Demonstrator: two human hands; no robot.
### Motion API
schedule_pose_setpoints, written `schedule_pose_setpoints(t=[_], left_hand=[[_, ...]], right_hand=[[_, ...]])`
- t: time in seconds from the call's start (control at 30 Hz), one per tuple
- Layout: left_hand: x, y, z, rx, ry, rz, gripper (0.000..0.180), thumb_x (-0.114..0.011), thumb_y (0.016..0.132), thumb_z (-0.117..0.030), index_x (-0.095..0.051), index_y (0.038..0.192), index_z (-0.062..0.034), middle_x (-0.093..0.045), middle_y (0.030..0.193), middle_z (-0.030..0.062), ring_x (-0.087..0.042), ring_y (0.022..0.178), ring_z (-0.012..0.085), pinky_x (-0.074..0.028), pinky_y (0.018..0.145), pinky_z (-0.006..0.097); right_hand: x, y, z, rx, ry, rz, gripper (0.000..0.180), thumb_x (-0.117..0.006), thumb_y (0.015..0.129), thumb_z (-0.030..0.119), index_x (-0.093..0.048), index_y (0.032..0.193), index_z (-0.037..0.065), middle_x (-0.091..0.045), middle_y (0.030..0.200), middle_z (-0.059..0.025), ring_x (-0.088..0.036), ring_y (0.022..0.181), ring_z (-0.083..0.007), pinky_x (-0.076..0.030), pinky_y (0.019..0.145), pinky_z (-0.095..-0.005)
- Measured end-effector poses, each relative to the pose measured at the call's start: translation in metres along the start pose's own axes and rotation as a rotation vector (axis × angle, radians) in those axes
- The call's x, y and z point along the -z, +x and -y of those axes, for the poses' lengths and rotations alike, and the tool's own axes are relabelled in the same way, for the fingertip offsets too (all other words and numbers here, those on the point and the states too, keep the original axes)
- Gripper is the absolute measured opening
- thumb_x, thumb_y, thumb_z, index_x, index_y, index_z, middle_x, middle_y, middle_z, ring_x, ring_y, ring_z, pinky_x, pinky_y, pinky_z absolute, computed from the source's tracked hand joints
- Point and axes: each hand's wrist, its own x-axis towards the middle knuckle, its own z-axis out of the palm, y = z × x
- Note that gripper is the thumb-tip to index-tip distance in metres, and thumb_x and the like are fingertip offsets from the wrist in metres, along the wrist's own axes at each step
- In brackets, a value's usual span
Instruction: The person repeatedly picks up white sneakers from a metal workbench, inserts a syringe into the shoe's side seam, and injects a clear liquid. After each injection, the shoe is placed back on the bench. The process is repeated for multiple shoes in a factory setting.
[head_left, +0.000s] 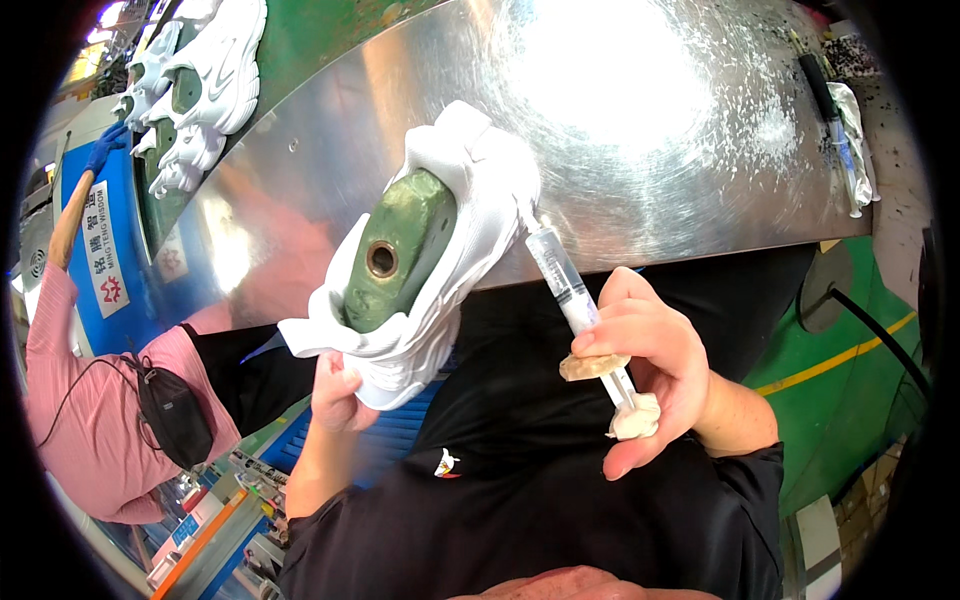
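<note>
A white sneaker (490, 190) with a green shoe last (410, 235) inside is held tilted over the near edge of the metal table. My left hand (340, 395) grips it at its lower left end; part of the fingers is hidden beneath the shoe. In my right hand (655, 355) is a clear plastic syringe (562, 275), its flange and plunger end wrapped in pale material. The syringe tip meets or nearly meets the shoe's right side, near the sole; I cannot tell whether they touch. A round metal-rimmed hole shows in the top of the last.
The shiny metal table (340, 130) carries pale scraps at right. A black-handled tool (818, 88) and a white wrapper (850, 130) lie at its right end. More white shoes (215, 70) on lasts stand at far left, beside a co-worker in pink (100, 420) with a blue glove (105, 148).
</note>
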Motion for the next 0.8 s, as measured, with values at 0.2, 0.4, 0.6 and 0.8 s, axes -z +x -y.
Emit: schedule_pose_setpoints(t=[0.2,0.4,0.6,0.8], left_hand=[[-0.019,0.0,0.021,0.061,-0.022,0.079,0.086,-0.071,0.067,-0.01,-0.025,0.139,0.0045,-0.042,0.135,0.022,-0.048,0.121,0.0338,-0.039,0.102,0.048],[-0.038,0.006,0.035,0.113,-0.156,0.176,0.089,-0.069,0.067,-0.006,-0.02,0.141,0.002,-0.041,0.135,0.0224,-0.047,0.121,0.0367,-0.04,0.1,0.05],[-0.036,0.006,0.041,0.151,-0.172,0.222,0.089,-0.067,0.065,-0.004,-0.021,0.142,0.0009,-0.041,0.135,0.0215,-0.045,0.123,0.037,-0.037,0.102,0.051],[-0.052,0.014,0.037,0.244,-0.193,0.288,0.091,-0.067,0.066,-0.006,-0.019,0.142,0.0011,-0.042,0.136,0.0185,-0.045,0.124,0.0295,-0.036,0.104,0.042]], right_hand=[[-0.003,0.001,0.005,-0.007,-0.004,-0.005,0.078,-0.085,0.053,0.049,-0.06,0.109,0.0,-0.066,0.095,-0.0068,-0.048,0.068,-0.0195,-0.035,0.066,-0.0307],[-0.007,0.006,0.012,0.014,0.009,0.024,0.076,-0.084,0.055,0.049,-0.06,0.109,0.001,-0.066,0.096,-0.0061,-0.049,0.068,-0.019,-0.034,0.064,-0.0307],[-0.011,0.007,0.018,0.031,0.013,0.028,0.073,-0.084,0.057,0.048,-0.06,0.108,0.002,-0.066,0.097,-0.0056,-0.052,0.07,-0.0176,-0.032,0.063,-0.0302],[-0.018,0.008,0.022,0.032,0.038,0.06,0.07,-0.084,0.058,0.047,-0.06,0.106,0.001,-0.066,0.097,-0.0048,-0.055,0.071,-0.0165,-0.032,0.063,-0.0298]])
